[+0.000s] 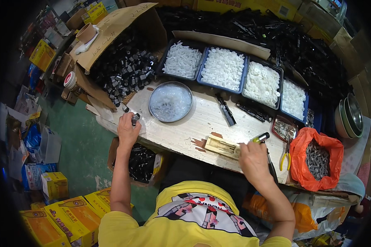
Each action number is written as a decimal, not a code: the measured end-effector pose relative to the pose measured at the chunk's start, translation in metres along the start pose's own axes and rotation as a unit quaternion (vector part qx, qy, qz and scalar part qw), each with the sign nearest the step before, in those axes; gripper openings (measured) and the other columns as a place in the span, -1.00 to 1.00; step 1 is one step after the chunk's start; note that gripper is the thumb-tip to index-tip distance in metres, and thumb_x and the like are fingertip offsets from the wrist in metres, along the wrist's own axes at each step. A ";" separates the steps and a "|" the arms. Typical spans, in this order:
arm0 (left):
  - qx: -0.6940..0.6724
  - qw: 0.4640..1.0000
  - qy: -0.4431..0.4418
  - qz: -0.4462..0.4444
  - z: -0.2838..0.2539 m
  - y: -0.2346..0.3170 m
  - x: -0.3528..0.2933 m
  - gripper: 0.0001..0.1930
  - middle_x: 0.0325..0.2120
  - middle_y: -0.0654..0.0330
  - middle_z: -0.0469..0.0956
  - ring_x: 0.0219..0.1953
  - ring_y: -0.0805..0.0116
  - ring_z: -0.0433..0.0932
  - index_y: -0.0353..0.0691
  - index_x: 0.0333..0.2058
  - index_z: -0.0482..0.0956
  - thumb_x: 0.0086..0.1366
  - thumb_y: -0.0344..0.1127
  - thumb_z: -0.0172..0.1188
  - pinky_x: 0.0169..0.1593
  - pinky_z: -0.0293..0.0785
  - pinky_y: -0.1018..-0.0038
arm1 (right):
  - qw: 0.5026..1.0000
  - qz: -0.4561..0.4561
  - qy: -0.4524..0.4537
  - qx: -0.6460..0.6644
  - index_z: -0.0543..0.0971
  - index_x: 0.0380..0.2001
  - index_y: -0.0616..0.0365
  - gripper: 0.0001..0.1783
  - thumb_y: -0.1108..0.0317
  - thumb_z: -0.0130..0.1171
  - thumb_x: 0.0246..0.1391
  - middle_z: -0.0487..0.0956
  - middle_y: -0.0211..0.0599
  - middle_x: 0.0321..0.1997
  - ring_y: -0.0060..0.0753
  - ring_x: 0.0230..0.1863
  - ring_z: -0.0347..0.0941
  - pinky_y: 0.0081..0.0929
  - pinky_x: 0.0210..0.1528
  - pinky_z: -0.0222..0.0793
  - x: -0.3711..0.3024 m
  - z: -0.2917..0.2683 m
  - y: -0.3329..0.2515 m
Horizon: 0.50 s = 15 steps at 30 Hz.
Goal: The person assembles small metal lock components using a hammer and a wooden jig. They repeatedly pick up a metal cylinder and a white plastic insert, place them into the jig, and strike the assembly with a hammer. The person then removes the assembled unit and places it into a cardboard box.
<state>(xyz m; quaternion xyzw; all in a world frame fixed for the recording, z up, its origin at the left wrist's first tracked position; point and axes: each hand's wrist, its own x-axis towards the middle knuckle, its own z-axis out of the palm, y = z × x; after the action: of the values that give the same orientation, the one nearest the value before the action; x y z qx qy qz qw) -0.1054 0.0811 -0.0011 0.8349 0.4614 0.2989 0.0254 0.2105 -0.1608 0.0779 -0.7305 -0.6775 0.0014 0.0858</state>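
Note:
My left hand (127, 131) rests at the left end of the worn white worktable (193, 123) with its fingers closed on a small black-and-silver part (134, 119). My right hand (254, 160) is at the table's front edge, gripping a tool with a black and yellow-green tip (260, 138) over a small wooden jig block (221, 146). A round metal dish (170, 101) of clear plastic pieces sits between the two hands, farther back.
Several blue trays of white plastic parts (222, 68) line the back. A cardboard box of black parts (123, 66) stands at the left, an orange bag of metal pieces (317, 158) at the right, beside yellow-handled pliers (283, 158). Black strips (226, 109) lie on the table.

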 end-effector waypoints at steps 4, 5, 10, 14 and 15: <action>-0.069 0.998 0.002 -0.010 0.000 -0.006 0.000 -0.73 -0.50 0.11 0.35 -0.45 0.19 0.37 -0.28 -0.34 0.39 -0.12 -0.52 0.15 -0.35 0.34 0.35 | 0.981 -0.008 0.021 0.193 0.44 -0.43 0.25 -0.84 0.56 0.00 -0.20 0.43 -0.17 -0.48 -0.14 -0.35 0.37 -0.27 -0.24 0.18 0.025 0.028 -0.023; -0.107 0.993 -0.008 -0.038 0.001 -0.006 -0.004 -0.72 -0.50 0.11 0.35 -0.46 0.20 0.37 -0.29 -0.35 0.39 -0.13 -0.53 0.15 -0.36 0.34 0.36 | 0.975 -0.011 0.015 0.223 0.45 -0.41 0.26 -0.83 0.57 0.00 -0.20 0.45 -0.15 -0.46 -0.13 -0.32 0.37 -0.27 -0.24 0.19 0.031 0.032 -0.026; -0.094 0.995 -0.015 -0.031 -0.003 0.000 -0.007 -0.76 -0.51 0.11 0.36 -0.44 0.19 0.39 -0.30 -0.37 0.42 -0.12 -0.53 0.15 -0.35 0.35 0.37 | 0.967 0.006 -0.020 0.254 0.49 -0.40 0.28 -0.85 0.57 0.03 -0.13 0.51 -0.13 -0.44 -0.13 -0.39 0.44 -0.32 -0.34 0.31 0.055 0.048 -0.031; -0.056 0.996 -0.049 0.052 -0.005 -0.004 -0.003 -0.79 -0.51 0.10 0.36 -0.42 0.15 0.39 -0.32 -0.36 0.48 -0.06 -0.48 0.15 -0.33 0.35 0.35 | 0.881 0.111 -0.110 0.447 0.51 -0.34 0.27 -0.84 0.56 0.04 -0.06 0.54 -0.20 -0.45 -0.36 -0.44 0.48 -0.46 -0.37 0.35 0.065 0.036 -0.016; -0.061 0.995 -0.071 0.035 -0.007 -0.005 -0.001 -0.79 -0.50 0.09 0.36 -0.42 0.13 0.39 -0.32 -0.35 0.49 -0.05 -0.47 0.15 -0.33 0.35 0.35 | 0.876 0.102 -0.069 0.467 0.51 -0.35 0.28 -0.84 0.56 0.03 -0.06 0.53 -0.18 -0.44 -0.28 -0.45 0.46 -0.44 -0.37 0.35 0.063 0.032 -0.014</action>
<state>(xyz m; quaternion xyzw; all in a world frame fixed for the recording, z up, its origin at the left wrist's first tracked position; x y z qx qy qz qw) -0.1134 0.0812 0.0025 0.8667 0.4095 0.2670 0.0987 0.1982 -0.0939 0.0556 -0.6687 -0.5237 0.3767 0.3697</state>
